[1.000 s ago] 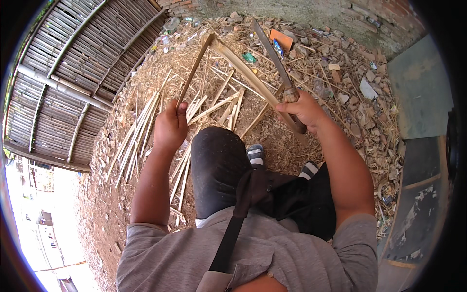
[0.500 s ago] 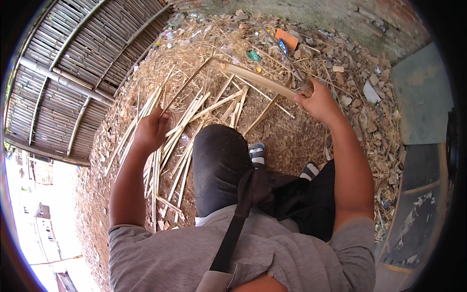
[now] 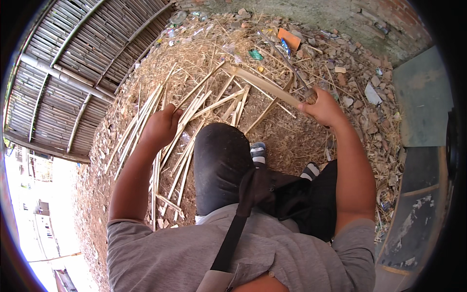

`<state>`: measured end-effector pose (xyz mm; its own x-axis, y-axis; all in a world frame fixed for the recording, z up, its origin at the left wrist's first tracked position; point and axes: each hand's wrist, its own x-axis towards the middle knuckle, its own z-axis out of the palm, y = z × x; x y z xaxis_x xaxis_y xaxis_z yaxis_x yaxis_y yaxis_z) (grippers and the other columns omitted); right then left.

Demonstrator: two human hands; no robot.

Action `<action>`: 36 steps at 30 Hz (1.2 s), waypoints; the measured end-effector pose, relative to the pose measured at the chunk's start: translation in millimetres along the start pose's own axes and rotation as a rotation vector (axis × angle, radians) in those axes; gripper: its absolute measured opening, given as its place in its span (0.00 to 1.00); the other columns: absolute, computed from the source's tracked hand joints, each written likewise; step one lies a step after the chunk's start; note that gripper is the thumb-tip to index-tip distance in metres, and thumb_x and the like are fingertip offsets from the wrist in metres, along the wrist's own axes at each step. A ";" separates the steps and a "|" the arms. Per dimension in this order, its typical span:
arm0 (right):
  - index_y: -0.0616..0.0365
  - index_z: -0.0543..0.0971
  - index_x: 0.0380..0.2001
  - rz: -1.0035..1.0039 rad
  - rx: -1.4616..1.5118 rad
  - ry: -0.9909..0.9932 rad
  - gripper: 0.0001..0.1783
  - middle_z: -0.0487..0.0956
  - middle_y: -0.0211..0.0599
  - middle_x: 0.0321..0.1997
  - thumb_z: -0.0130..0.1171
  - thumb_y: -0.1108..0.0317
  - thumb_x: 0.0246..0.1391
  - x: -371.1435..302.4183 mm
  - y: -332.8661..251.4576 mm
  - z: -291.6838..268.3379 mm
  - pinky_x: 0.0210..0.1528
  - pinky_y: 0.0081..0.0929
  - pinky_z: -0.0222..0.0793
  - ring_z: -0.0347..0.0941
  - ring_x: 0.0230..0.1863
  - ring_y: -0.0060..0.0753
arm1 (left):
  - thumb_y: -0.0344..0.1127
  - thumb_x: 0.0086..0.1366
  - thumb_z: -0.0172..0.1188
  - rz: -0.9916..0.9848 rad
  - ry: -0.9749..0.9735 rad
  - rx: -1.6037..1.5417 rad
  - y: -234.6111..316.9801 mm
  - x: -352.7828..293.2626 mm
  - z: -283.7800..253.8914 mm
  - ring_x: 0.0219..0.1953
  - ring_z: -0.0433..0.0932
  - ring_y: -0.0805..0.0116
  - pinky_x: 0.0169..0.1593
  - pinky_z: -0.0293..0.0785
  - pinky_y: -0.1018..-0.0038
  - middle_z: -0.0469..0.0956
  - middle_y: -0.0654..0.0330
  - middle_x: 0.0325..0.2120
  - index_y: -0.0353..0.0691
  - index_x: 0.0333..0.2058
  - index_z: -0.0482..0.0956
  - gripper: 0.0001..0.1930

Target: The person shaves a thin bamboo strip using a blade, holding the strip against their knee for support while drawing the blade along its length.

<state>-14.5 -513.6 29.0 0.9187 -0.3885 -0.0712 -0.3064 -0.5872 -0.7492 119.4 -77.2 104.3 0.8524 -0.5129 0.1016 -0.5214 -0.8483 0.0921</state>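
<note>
My left hand [image 3: 161, 125] is closed on the thin end of a pale split bamboo strip [image 3: 200, 83]. From there the strip slants up and away to a sharp corner in front of my knee. A broader length runs from that corner to my right hand [image 3: 323, 108], which pinches it between thumb and fingers. Whether the two lengths are still joined at the corner I cannot tell. A long dark rod-like piece [image 3: 284, 59] reaches from beside my right hand toward the wall; its near end seems to lie in that hand, partly hidden.
Several cut bamboo strips [image 3: 187, 146] lie on the ground left of my knee [image 3: 221, 165]. A bamboo-slat panel [image 3: 82, 58] stands at the left. Rubble [image 3: 362, 114], straw and an orange piece [image 3: 289, 40] lie toward the wall [image 3: 311, 17]. Dark panels [image 3: 421, 100] flank the right.
My left hand has moved up and to the right, turning its back upward. The strip's corner has shifted right and slightly down; my right hand has moved slightly right and down.
</note>
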 end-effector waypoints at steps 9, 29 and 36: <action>0.66 0.70 0.66 0.162 -0.216 -0.169 0.45 0.78 0.58 0.62 0.72 0.47 0.53 27.0 40.0 -1.5 0.62 0.43 0.72 0.77 0.61 0.52 | 0.50 0.80 0.46 -0.064 -0.054 -0.484 -20.1 -4.2 3.0 0.25 0.67 0.70 0.31 0.66 0.66 0.69 0.59 0.20 0.37 0.33 0.71 0.22; 0.59 0.64 0.69 -0.315 0.170 0.063 0.50 0.68 0.57 0.71 0.64 0.33 0.57 29.1 13.5 62.2 0.71 0.50 0.61 0.64 0.73 0.55 | 0.49 0.80 0.47 0.001 -0.179 -0.737 19.1 -39.0 12.8 0.26 0.61 0.78 0.30 0.62 0.72 0.65 0.68 0.21 0.36 0.37 0.74 0.21; 0.59 0.64 0.68 -0.639 0.363 -0.033 0.48 0.71 0.55 0.68 0.68 0.39 0.57 -20.0 -33.3 55.7 0.72 0.47 0.61 0.68 0.70 0.50 | 0.55 0.79 0.46 0.120 -0.329 -0.935 47.3 -43.0 6.0 0.29 0.61 0.80 0.33 0.62 0.76 0.64 0.73 0.25 0.41 0.35 0.71 0.22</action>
<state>-8.8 -446.7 18.7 0.8990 -0.0242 0.4373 0.3883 -0.4178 -0.8214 58.3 -96.1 98.4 0.6867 -0.7193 -0.1047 -0.3054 -0.4162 0.8564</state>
